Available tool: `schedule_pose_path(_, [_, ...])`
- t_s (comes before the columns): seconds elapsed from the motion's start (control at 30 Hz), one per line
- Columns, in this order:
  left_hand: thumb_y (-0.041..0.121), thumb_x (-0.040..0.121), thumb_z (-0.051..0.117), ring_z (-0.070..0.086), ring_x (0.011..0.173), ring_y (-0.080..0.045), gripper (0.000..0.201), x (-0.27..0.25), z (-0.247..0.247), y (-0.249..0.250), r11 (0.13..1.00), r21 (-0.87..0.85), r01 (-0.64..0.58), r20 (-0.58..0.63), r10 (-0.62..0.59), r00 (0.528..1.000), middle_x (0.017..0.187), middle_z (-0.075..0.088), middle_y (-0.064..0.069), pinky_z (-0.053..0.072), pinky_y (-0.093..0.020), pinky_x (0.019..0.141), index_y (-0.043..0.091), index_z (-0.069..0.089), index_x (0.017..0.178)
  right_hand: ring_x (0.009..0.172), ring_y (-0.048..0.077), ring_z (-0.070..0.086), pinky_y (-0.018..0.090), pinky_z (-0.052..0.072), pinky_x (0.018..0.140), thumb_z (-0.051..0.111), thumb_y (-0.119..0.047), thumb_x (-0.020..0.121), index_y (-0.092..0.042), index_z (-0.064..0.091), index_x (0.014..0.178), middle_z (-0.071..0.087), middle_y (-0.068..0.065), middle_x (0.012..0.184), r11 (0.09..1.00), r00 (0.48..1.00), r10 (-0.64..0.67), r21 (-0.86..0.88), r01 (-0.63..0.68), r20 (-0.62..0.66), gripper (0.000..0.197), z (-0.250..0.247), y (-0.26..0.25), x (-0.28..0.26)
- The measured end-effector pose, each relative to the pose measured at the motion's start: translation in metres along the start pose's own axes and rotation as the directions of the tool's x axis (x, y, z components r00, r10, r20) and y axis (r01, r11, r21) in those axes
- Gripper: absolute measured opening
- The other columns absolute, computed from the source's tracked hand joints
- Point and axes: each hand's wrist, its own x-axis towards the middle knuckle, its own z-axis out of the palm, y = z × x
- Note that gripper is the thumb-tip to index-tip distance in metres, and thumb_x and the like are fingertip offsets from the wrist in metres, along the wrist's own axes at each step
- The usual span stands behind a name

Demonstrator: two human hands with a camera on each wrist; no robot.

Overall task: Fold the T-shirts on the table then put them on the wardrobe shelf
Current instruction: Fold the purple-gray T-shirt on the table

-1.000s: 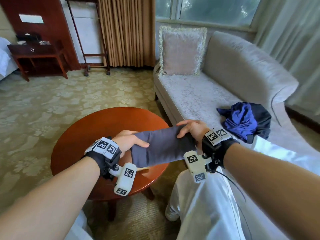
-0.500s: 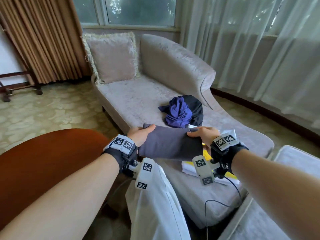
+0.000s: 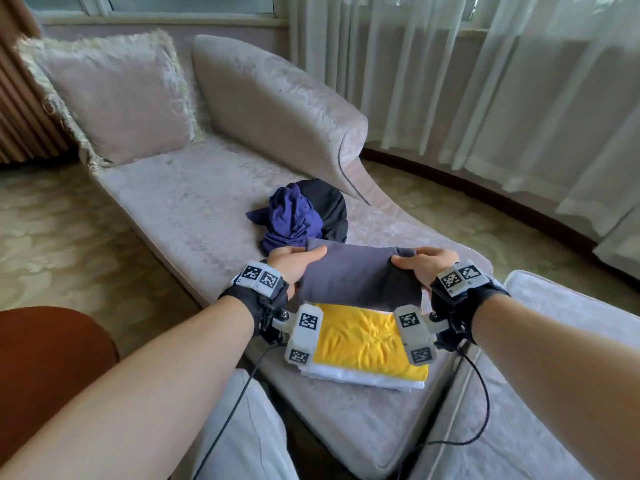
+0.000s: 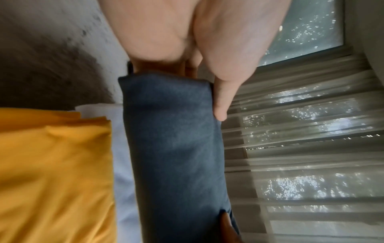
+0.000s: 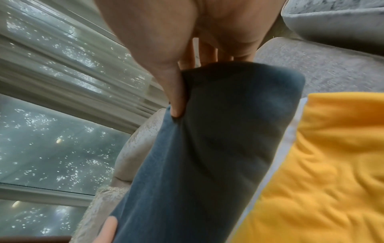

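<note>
Trouser legs in pale grey [image 3: 242, 427] fill the nearest part of the head view, with the rim of a red-brown round table [image 3: 52, 348] at the lower left. Past them a folded yellow T-shirt [image 3: 360, 341] lies on a folded white one [image 3: 363, 377], stacked on the near end of a pale chaise longue [image 3: 194, 202]. Just above that stack, both hands carry a folded grey-blue T-shirt [image 3: 356, 275] between them. The left hand [image 3: 291, 263] clamps its left end, thumb on top and fingers underneath; the left wrist view shows the thumb [image 4: 223, 98] pressed along the cloth edge. The right hand [image 3: 424, 266] clamps the right end the same way, its thumb [image 5: 176, 98] dug into the fabric. Whether the grey-blue shirt touches the yellow one cannot be told. Further along the seat sits a crumpled heap, a purple garment [image 3: 291, 216] against a black one [image 3: 329, 206]. At the far end a fringed cushion [image 3: 114, 98] leans beside the curved backrest, and sheer white curtains [image 3: 485, 81] hang beyond.
</note>
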Motion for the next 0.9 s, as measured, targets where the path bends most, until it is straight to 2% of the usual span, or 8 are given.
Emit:
schedule_pose_path(0.2, [0.012, 0.078, 0.081, 0.069, 0.1, -0.033, 0.028, 0.053, 0.031, -0.01, 0.999, 0.017, 0.028, 0.054, -0.029, 0.998, 0.102, 0.073, -0.017, 0.054, -0.047, 0.094, 0.001, 0.071, 0.101, 0.082, 0.019, 0.06, 0.026, 0.05, 0.077, 0.078, -0.027, 0.079, -0.012, 0.07, 0.102, 0.064, 0.005, 0.089, 0.995, 0.999, 0.031, -0.094, -0.035, -0.037, 0.028, 0.002, 0.011, 0.056])
schedule_pose_path(0.3, [0.017, 0.07, 0.087, 0.069, 0.099, -0.031, 0.039, 0.08, 0.037, -0.028, 0.996, 0.085, 0.041, 0.029, -0.044, 0.999, 0.101, 0.073, -0.017, 0.054, -0.041, 0.094, -0.002, 0.071, 0.101, 0.08, 0.019, 0.06, 0.025, 0.047, 0.075, 0.079, -0.029, 0.078, -0.018, 0.069, 0.095, 0.065, 0.002, 0.086, 0.983, 0.998, 0.051, -0.176, -0.055, -0.028, 0.023, 0.009, 0.022, 0.078])
schedule_pose_path(0.4, [0.04, 0.04, 0.091, 0.072, 0.092, -0.027, 0.064, 0.104, 0.039, -0.048, 0.976, 0.21, 0.062, 0.027, -0.069, 0.997, 0.093, 0.075, -0.011, 0.055, -0.043, 0.093, 0.005, 0.074, 0.091, 0.08, 0.019, 0.061, 0.026, 0.048, 0.076, 0.081, -0.032, 0.073, -0.023, 0.067, 0.091, 0.066, 0.0, 0.086, 0.968, 0.996, 0.075, -0.239, -0.082, -0.038, 0.026, 0.021, 0.037, 0.095])
schedule_pose_path(0.53, [0.027, 0.068, 0.089, 0.069, 0.082, -0.02, 0.024, 0.107, 0.039, -0.05, 0.908, 0.419, 0.007, 0.082, -0.046, 0.996, 0.081, 0.072, -0.002, 0.054, -0.032, 0.085, 0.016, 0.069, 0.076, 0.082, 0.022, 0.057, 0.027, 0.044, 0.074, 0.079, -0.038, 0.074, -0.026, 0.059, 0.087, 0.062, -0.001, 0.091, 0.924, 0.996, 0.07, -0.371, -0.089, -0.063, 0.027, 0.035, 0.05, 0.105])
schedule_pose_path(0.63, [0.038, 0.064, 0.089, 0.066, 0.091, -0.023, 0.04, 0.106, 0.042, -0.048, 0.804, 0.592, -0.051, 0.053, 0.025, 0.998, 0.092, 0.071, -0.002, 0.052, -0.03, 0.084, 0.015, 0.068, 0.088, 0.104, 0.029, 0.057, 0.036, 0.048, 0.089, 0.078, -0.046, 0.071, -0.024, 0.057, 0.114, 0.06, 0.007, 0.116, 0.845, 0.993, 0.077, -0.522, -0.114, -0.093, 0.053, 0.044, 0.046, 0.104])
schedule_pose_path(0.7, [0.039, 0.067, 0.087, 0.061, 0.094, -0.023, 0.038, 0.104, 0.043, -0.041, 0.746, 0.664, -0.059, 0.057, 0.028, 0.998, 0.092, 0.066, -0.002, 0.046, -0.026, 0.082, 0.015, 0.064, 0.088, 0.121, 0.033, 0.046, 0.042, 0.04, 0.1, 0.078, -0.045, 0.072, -0.02, 0.045, 0.129, 0.047, 0.013, 0.13, 0.783, 0.989, 0.094, -0.605, -0.146, -0.116, 0.071, 0.045, 0.033, 0.099])
schedule_pose_path(0.83, [0.042, 0.075, 0.081, 0.063, 0.078, -0.026, 0.04, 0.113, 0.021, -0.02, 0.835, 0.549, -0.016, 0.043, -0.009, 0.999, 0.077, 0.064, -0.012, 0.043, -0.029, 0.067, 0.005, 0.067, 0.083, 0.126, 0.037, 0.038, 0.046, 0.036, 0.105, 0.072, -0.038, 0.074, -0.013, 0.036, 0.134, 0.037, 0.016, 0.135, 0.744, 0.98, 0.095, -0.641, -0.187, -0.176, 0.074, 0.049, -0.005, 0.093])
schedule_pose_path(0.9, [0.044, 0.081, 0.074, 0.064, 0.084, -0.023, 0.04, 0.119, 0.001, -0.01, 0.925, 0.368, 0.094, 0.009, -0.104, 0.995, 0.092, 0.067, -0.008, 0.041, -0.029, 0.07, 0.008, 0.066, 0.098, 0.122, 0.037, 0.044, 0.048, 0.041, 0.102, 0.072, -0.041, 0.067, -0.011, 0.041, 0.131, 0.04, 0.016, 0.134, 0.815, 0.979, 0.136, -0.546, -0.197, -0.15, 0.078, 0.058, -0.027, 0.092])
